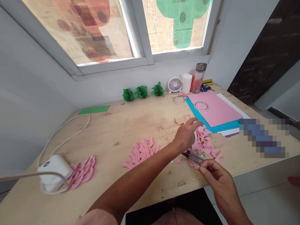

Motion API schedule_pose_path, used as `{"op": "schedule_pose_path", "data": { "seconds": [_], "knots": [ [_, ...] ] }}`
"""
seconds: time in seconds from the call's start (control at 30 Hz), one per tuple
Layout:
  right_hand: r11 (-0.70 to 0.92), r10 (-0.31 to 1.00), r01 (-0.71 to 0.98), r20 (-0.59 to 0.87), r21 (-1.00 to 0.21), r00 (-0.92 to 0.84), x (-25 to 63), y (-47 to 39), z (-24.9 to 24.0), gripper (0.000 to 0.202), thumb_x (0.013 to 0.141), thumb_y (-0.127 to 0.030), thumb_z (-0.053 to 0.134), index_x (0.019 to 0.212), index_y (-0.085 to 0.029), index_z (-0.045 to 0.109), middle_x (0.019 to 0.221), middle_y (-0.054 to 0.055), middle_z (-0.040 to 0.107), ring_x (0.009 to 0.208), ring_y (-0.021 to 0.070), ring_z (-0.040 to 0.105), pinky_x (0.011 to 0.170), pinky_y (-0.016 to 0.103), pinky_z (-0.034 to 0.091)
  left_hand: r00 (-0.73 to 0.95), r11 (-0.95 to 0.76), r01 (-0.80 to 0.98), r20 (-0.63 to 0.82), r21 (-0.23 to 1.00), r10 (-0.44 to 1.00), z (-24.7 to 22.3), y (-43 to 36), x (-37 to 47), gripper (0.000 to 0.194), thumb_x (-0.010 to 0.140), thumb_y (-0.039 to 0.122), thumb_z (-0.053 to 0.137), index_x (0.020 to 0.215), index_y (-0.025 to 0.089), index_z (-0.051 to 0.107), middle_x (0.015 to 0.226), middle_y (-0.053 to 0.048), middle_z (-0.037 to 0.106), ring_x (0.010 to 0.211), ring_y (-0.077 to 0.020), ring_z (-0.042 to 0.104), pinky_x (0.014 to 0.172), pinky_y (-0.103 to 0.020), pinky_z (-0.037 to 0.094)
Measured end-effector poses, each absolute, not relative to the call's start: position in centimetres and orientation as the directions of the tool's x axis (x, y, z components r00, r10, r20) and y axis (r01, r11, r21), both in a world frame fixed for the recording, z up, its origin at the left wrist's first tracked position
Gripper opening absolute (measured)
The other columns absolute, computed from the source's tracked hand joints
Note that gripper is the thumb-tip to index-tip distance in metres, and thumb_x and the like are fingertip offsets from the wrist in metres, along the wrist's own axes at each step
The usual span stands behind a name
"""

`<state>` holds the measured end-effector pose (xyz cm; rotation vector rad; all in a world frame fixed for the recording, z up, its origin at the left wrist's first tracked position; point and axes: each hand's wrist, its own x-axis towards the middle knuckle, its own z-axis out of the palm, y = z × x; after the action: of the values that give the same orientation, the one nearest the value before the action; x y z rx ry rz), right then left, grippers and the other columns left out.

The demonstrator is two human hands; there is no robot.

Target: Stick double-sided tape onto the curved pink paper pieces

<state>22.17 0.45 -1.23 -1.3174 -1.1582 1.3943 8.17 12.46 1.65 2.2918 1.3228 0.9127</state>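
My left hand (187,134) reaches across to the right, over a loose heap of pink paper scraps (207,142). Its visible fingers are stretched out, and the thumb side is partly hidden. A white curved edge (195,137) shows beside the palm; I cannot tell what it belongs to. Below, a pair of scissors (192,156) with dark and grey parts lies across the scraps. My right hand (217,178) is at the near table edge, thumb and forefinger pinched together next to the scissors. Whatever is between those fingertips is too small to make out.
On the wooden table (103,131) are pink cut paper pieces (142,153), pink strips (84,172) and a white cabled box (55,172). Behind stand green paper shapes (141,92), a fan (174,85) and a glass bottle (199,78). Coloured sheets (217,109) carry a tape roll (201,106).
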Motion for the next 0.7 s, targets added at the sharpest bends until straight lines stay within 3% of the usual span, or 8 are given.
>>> {"op": "schedule_pose_path", "data": {
  "seconds": [0.1,0.27,0.4,0.53,0.6,0.7],
  "knots": [
    [-0.182,0.981,0.014,-0.182,-0.983,-0.067,22.4,0.2,-1.4,0.022,0.078,-0.039,0.064,0.072,-0.02,0.056,0.068,0.0,0.054,0.065,0.0151,0.049,0.057,0.023,0.042,0.438,-0.561,0.681,0.352,0.471,0.827,1.3,12.8,8.6,0.06,0.071,-0.004,0.038,0.124,0.02,0.05,0.138,-0.012,0.046,0.111,-0.021,0.057,0.08,-0.034,0.053],
    [-0.083,0.996,0.122,-0.086,-0.989,-0.021,23.3,0.7,-1.3,0.018,0.08,-0.038,0.061,0.074,-0.021,0.055,0.07,0.0,0.056,0.07,0.0172,0.053,0.062,0.025,0.044,0.547,-0.617,0.702,0.285,0.356,0.787,0.5,13.2,9.4,0.064,0.075,-0.002,0.039,0.135,0.021,0.038,0.139,-0.012,0.044,0.112,-0.0229,0.056,0.073,-0.033,0.055],
    [0.126,0.991,0.397,0.13,-0.909,-0.017,24.3,3.0,-0.9,0.011,0.084,-0.03,0.054,0.078,-0.022,0.055,0.079,0.003,0.061,0.079,0.0201,0.057,0.071,0.029,0.044,0.554,-0.621,0.638,0.289,0.455,0.781,0.4,13.6,9.6,0.067,0.073,-0.006,0.036,0.134,0.022,0.04,0.135,-0.008,0.05,0.111,-0.0182,0.056,0.082,-0.03,0.051],
    [0.461,0.887,0.568,0.357,-0.682,-0.292,24.7,6.1,-1.1,0.009,0.086,-0.023,0.05,0.078,-0.021,0.054,0.087,0.005,0.064,0.085,0.0215,0.058,0.078,0.033,0.041,0.565,-0.562,0.56,0.216,0.609,0.797,0.9,14.1,9.4,0.067,0.069,-0.002,0.042,0.132,0.02,0.042,0.134,-0.008,0.052,0.098,-0.017,0.062,0.078,-0.029,0.051],
    [0.565,0.825,0.589,0.398,-0.577,-0.401,24.7,7.3,-1.5,0.009,0.086,-0.02,0.049,0.077,-0.021,0.052,0.081,0.004,0.064,0.079,0.0203,0.057,0.075,0.033,0.04,0.603,-0.548,0.526,0.17,0.651,0.78,1.0,14.3,9.3,0.07,0.064,-0.002,0.046,0.132,0.018,0.042,0.133,-0.01,0.052,0.092,-0.0172,0.064,0.074,-0.028,0.051],
    [0.618,0.785,0.594,0.36,-0.515,-0.505,24.7,8.2,-2.3,0.011,0.086,-0.017,0.048,0.076,-0.02,0.052,0.076,0.003,0.062,0.072,0.0186,0.056,0.071,0.032,0.04,0.662,-0.556,0.505,0.117,0.66,0.74,1.2,14.8,9.2,0.068,0.063,-0.005,0.044,0.128,0.015,0.046,0.126,-0.01,0.057,0.093,-0.0164,0.065,0.07,-0.025,0.05]
  ]
}}
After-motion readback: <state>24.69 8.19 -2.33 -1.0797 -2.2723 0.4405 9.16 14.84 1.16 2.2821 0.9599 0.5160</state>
